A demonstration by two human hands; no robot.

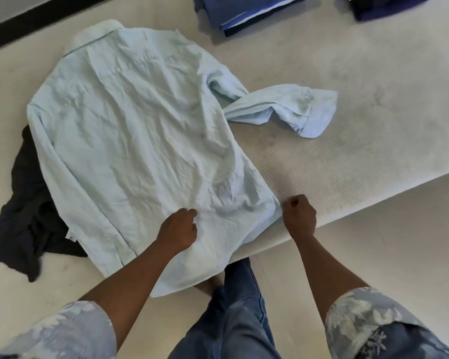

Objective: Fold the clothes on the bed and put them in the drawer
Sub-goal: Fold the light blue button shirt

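- The light blue shirt (140,130) lies back-up on the bed (360,81). Its collar is at the far left, and its hem is nearest the person and droops over the bed's edge.
- Its long axis runs diagonally from the far-left collar down to the hem between the two hands.
- The right sleeve (283,110) lies out to the right on the mattress, twisted, well beyond either hand. The other sleeve lies along the shirt's left side.
- The left hand (175,230) rests on the shirt's lower part with its fingers curled into the cloth. Creases gather towards it, so it appears to pinch the fabric.
- The right hand (299,216) is a closed fist at the shirt's right side edge, just above the hem, and seems to grip that edge.
- The right hand is the nearer one to the stray sleeve, so folding that sleeve inward probably falls to it.
- One shirt is being worked on, and one dark garment (24,203) lies crumpled and partly under the shirt's left side.
- Two folded piles sit at the far edge: a blue pile (244,11) and a dark pile (389,6).
- No drawer is in view.
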